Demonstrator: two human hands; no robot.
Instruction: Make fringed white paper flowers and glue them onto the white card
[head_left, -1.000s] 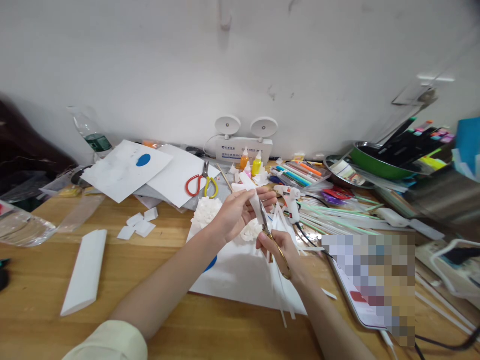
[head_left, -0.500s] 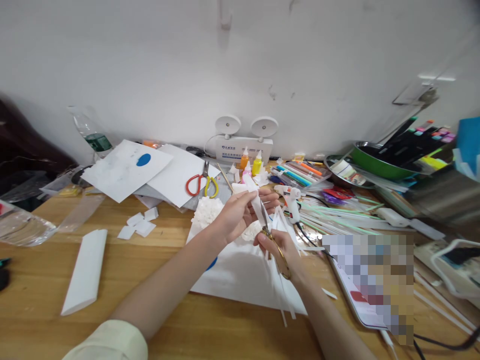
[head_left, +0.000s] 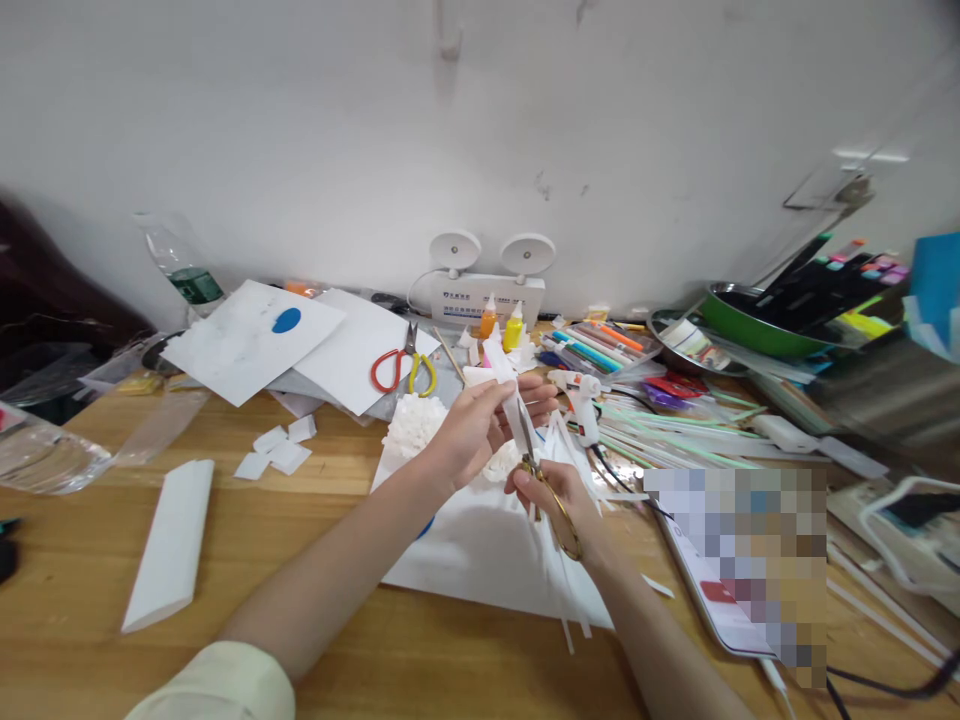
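My left hand (head_left: pixel 491 420) pinches a white paper strip (head_left: pixel 504 372) between thumb and fingers, its other fingers stretched out behind. Gold-handled scissors (head_left: pixel 553 505) are in my right hand (head_left: pixel 559 490), with their blades at the strip's lower part. Thin white strips hang below the right hand over a white sheet (head_left: pixel 480 550) on the table. On that sheet, behind my left wrist, rests a heap of crumpled-looking white pieces (head_left: pixel 412 425). My left forearm and hand partly cover the sheet and the heap.
A white glue gun (head_left: pixel 581 400) lies right of my hands, near a phone (head_left: pixel 712 580). Red-and-yellow-handled scissors (head_left: pixel 405 370) lie behind. A folded white paper (head_left: pixel 171 545) and several small white squares (head_left: pixel 277 450) are at left. Paint bottles (head_left: pixel 514 328) stand at the back.
Almost nothing differs. The scissors and right hand have shifted very slightly against the paper strip, which my left hand still pinches.
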